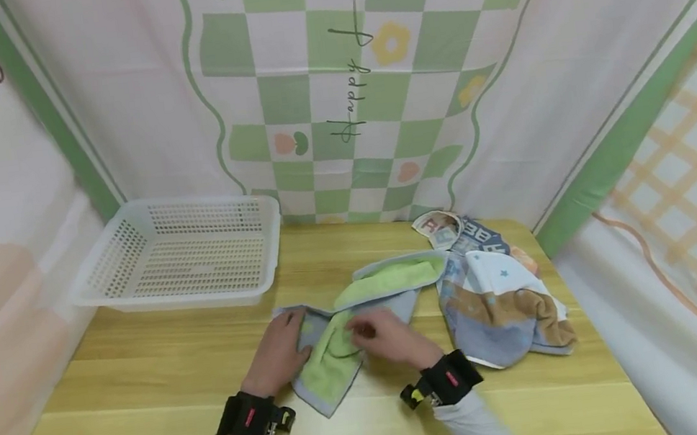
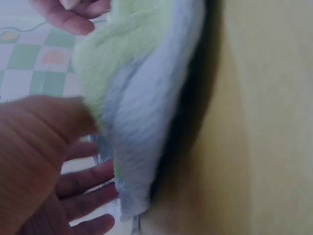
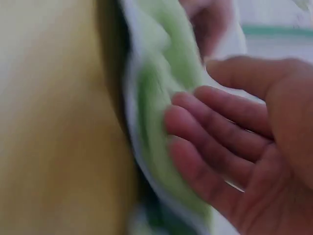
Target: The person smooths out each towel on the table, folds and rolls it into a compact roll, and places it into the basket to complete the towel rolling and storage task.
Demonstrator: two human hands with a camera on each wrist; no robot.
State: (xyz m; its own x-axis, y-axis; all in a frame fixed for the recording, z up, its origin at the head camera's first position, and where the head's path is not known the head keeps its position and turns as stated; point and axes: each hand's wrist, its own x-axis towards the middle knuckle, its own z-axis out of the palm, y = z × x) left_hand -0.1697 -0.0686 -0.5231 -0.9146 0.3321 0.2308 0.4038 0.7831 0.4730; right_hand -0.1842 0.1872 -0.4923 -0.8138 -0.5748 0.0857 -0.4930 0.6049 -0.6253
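A green towel with a grey underside and edge [image 1: 328, 379] lies crumpled and partly folded on the wooden table. On its left part rests my left hand [image 1: 279, 353], fingers spread with the thumb apart. In the left wrist view the left thumb [image 2: 54, 117] and fingers stand about the towel's grey edge [image 2: 146, 103]. My right hand [image 1: 392, 335] touches the towel's middle from the right. The right wrist view shows the right fingers [image 3: 210, 132] loosely bent, their tips against the green cloth [image 3: 161, 112], and the thumb held away from them.
A white perforated plastic basket [image 1: 259, 290] stands at the back left. To the right lies a crumpled brown, white and blue towel [image 1: 504, 314], with more patterned cloths [image 1: 478, 236] behind it. Printed curtains [image 1: 347, 101] hang at the table's back and sides.
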